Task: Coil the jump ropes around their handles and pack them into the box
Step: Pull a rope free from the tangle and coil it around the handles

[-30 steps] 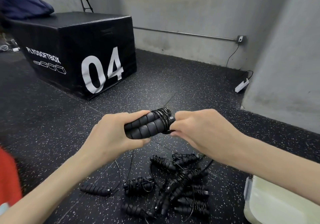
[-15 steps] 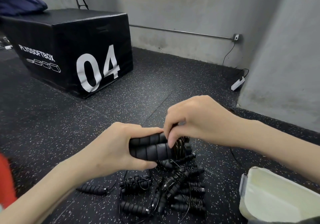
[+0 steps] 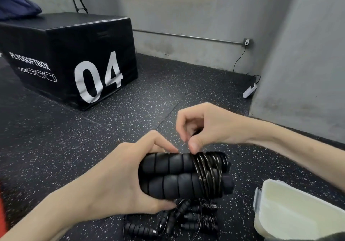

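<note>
A: Item: jump rope handles [image 3: 168, 175], paired side by side, gripped in the left hand [image 3: 119, 177] so the cord [image 3: 207, 173] could coil around both. Location?

B: Held above the floor pile [image 3: 186, 220]; box [image 3: 291, 209] lay near, at right. Right hand [image 3: 203, 128] pinched the cord at the coil's top, keeping it taut.

A: Change?

B: Right hand had lifted from covering the coil; bundle had come nearer.
</note>
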